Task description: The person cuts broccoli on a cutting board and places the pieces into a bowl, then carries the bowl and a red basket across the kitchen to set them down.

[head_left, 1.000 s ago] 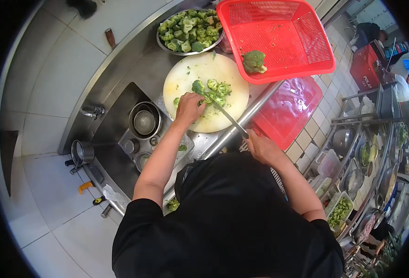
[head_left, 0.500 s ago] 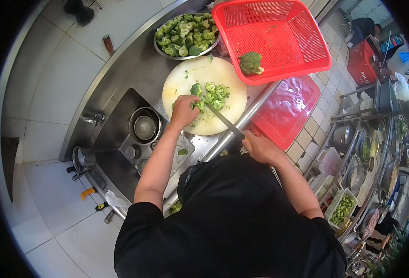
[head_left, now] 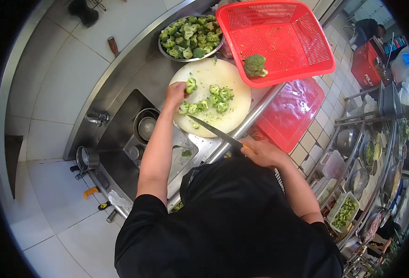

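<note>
My left hand (head_left: 176,94) is closed on a broccoli piece (head_left: 191,85) over the left part of the round white cutting board (head_left: 209,72). My right hand (head_left: 261,151) grips the handle of a knife (head_left: 217,133), whose blade points up and left across the board's lower edge. Several cut broccoli florets (head_left: 221,96) lie on the board between the held piece and the board's right side. Small green crumbs are scattered around them. Behind the board, a metal bowl (head_left: 161,49) is heaped with broccoli florets.
A red basket (head_left: 278,79) with one broccoli head (head_left: 255,66) stands at the upper right, above a red lid-like surface (head_left: 291,111). On the left is a metal sink (head_left: 116,143) holding pots (head_left: 147,128). Shelves with food trays (head_left: 343,211) stand at right, and a person (head_left: 367,30) is far off.
My left hand has moved up and left with a broccoli piece, away from the florets. The knife has dropped lower and left, its blade now apart from the pile. The view has shifted slightly.
</note>
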